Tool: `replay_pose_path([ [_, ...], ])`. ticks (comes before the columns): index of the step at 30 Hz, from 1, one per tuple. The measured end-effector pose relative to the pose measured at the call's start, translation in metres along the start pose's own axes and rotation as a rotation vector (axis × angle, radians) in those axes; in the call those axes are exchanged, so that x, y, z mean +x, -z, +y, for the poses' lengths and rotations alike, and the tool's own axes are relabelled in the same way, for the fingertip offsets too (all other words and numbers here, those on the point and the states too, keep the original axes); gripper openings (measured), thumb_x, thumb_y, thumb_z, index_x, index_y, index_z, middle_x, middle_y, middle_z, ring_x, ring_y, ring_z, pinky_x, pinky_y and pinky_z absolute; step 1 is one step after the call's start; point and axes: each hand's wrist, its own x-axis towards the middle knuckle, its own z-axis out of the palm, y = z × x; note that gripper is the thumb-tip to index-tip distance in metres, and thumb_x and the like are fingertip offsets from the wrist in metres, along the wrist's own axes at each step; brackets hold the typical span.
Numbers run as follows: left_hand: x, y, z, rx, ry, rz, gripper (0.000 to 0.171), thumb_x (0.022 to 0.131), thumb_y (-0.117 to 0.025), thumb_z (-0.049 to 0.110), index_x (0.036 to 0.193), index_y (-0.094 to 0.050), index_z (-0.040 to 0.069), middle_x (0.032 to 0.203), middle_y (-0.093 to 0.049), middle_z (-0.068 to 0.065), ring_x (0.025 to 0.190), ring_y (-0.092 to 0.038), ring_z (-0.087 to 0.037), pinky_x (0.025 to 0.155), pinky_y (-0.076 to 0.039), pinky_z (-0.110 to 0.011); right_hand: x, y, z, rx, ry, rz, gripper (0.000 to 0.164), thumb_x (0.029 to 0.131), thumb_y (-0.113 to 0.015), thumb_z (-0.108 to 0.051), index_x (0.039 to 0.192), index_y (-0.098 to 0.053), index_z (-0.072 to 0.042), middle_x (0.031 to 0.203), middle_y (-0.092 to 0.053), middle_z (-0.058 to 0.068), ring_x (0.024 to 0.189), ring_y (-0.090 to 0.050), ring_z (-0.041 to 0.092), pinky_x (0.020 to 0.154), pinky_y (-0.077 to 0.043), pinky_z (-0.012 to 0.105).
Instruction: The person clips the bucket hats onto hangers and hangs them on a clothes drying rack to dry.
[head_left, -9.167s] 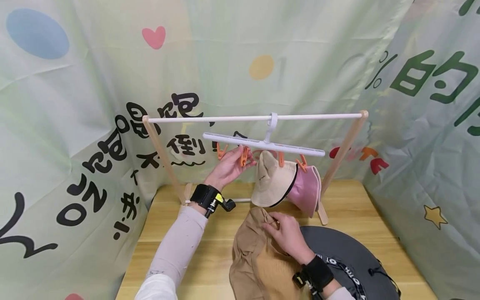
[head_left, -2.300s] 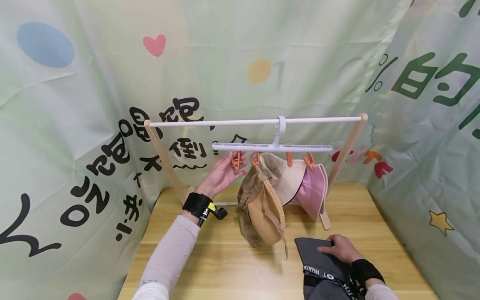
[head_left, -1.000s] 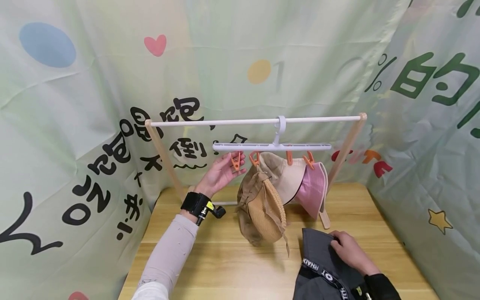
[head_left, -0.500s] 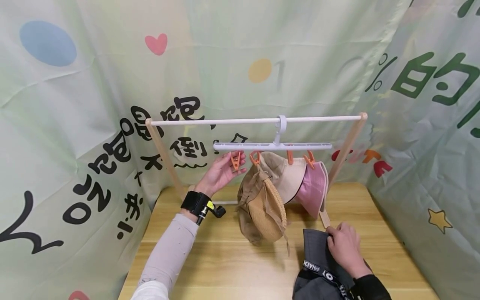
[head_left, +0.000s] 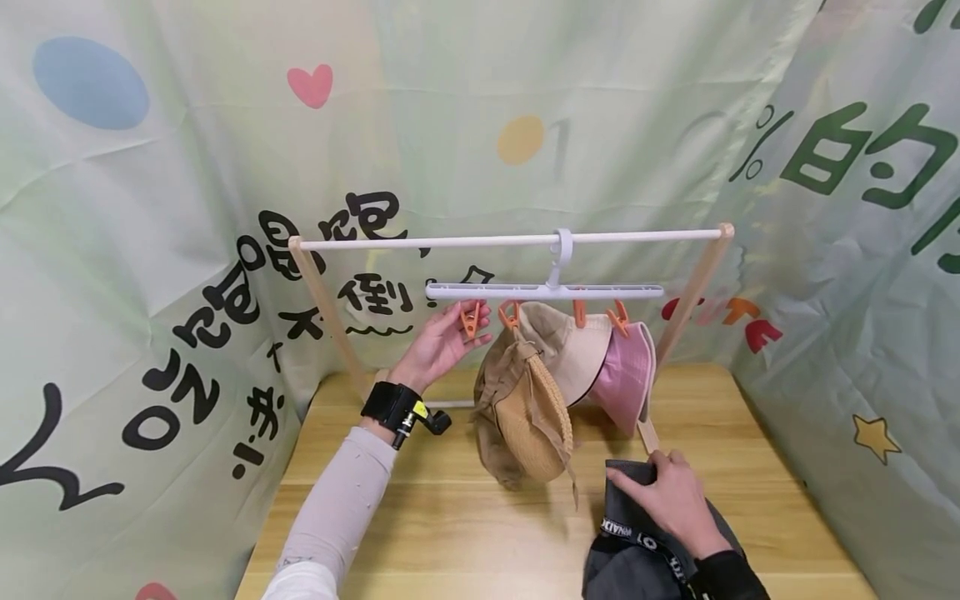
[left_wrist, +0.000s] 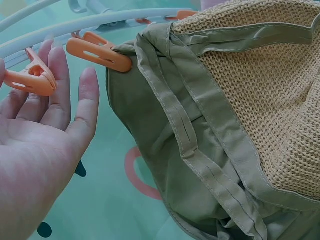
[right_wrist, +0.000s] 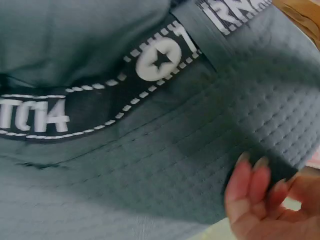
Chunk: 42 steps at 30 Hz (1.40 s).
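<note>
My left hand [head_left: 437,343] pinches an orange clip [head_left: 471,320] at the left end of the white hanger [head_left: 480,292]; nothing sits in that clip. Right of it, another orange clip [left_wrist: 99,53] holds a brown hat with a woven straw-like part [head_left: 513,417] by its edge. A cream bucket hat [head_left: 581,358] and a pink one [head_left: 624,379] hang further right from orange clips. At the front right, my right hand [head_left: 681,504] grips the brim of a dark grey hat [right_wrist: 150,180], which has a black band with white lettering.
The hanger hooks over the white rod [head_left: 420,243] of a rack with slanted wooden legs [head_left: 330,325]. Beneath it lies a wooden table [head_left: 442,533]. A printed curtain [head_left: 420,100] encloses the back and sides.
Since the oldest frame, the brown hat has gone from the table to the hanger. My left hand moved to the leftmost clip. My right hand now holds the grey hat and has shifted left along its brim.
</note>
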Motion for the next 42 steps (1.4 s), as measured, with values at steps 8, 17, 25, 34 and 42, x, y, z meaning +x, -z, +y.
replay_pose_path([
  [8, 0.002, 0.0, -0.001, -0.007, -0.004, 0.009, 0.034, 0.115, -0.04, 0.024, 0.119, -0.071, 0.012, 0.121, -0.072, -0.006, 0.114, -0.068, -0.018, 0.108, -0.053, -0.044, -0.01, -0.034, -0.005, -0.025, 0.047, 0.075, 0.091, 0.062, -0.09, -0.073, 0.092, -0.043, -0.001, 0.094, -0.026, 0.018, 0.077, -0.033, 0.031, 0.066, -0.03, 0.04],
  [17, 0.001, 0.004, -0.002, -0.024, -0.005, 0.011, 0.032, 0.115, -0.041, 0.025, 0.12, -0.07, 0.012, 0.121, -0.073, -0.007, 0.113, -0.068, -0.018, 0.112, -0.049, -0.047, -0.014, -0.064, -0.008, -0.009, -0.007, 0.072, 0.065, 0.077, -0.084, -0.039, 0.109, -0.046, 0.003, 0.108, -0.032, 0.029, 0.092, -0.041, 0.046, 0.07, -0.04, 0.05],
  [25, 0.001, 0.004, -0.001, -0.021, -0.008, -0.003, 0.032, 0.114, -0.042, 0.024, 0.122, -0.07, 0.012, 0.122, -0.072, -0.007, 0.115, -0.068, -0.019, 0.115, -0.045, -0.05, -0.022, -0.078, -0.012, -0.154, 0.076, -0.067, 0.081, 0.07, -0.09, -0.041, 0.119, -0.049, 0.01, 0.11, -0.039, 0.032, 0.087, -0.045, 0.045, 0.063, -0.051, 0.051],
  [34, 0.001, 0.005, 0.0, -0.058, -0.019, -0.016, 0.033, 0.114, -0.04, 0.023, 0.121, -0.07, 0.01, 0.121, -0.073, -0.009, 0.112, -0.069, -0.02, 0.109, -0.052, -0.048, -0.022, -0.08, -0.01, -0.143, 0.087, -0.259, 0.101, 0.059, -0.097, -0.022, 0.138, -0.041, 0.01, 0.143, -0.027, 0.042, 0.114, -0.045, 0.06, 0.083, -0.055, 0.061],
  [42, 0.001, 0.006, 0.0, -0.073, 0.017, -0.053, 0.029, 0.113, -0.047, 0.026, 0.122, -0.07, 0.01, 0.125, -0.069, -0.008, 0.114, -0.067, -0.02, 0.112, -0.049, -0.047, -0.042, -0.079, -0.003, -0.125, 0.214, -0.1, 0.059, 0.075, -0.082, -0.004, 0.123, -0.055, 0.019, 0.133, -0.048, 0.044, 0.116, -0.054, 0.06, 0.094, -0.052, 0.064],
])
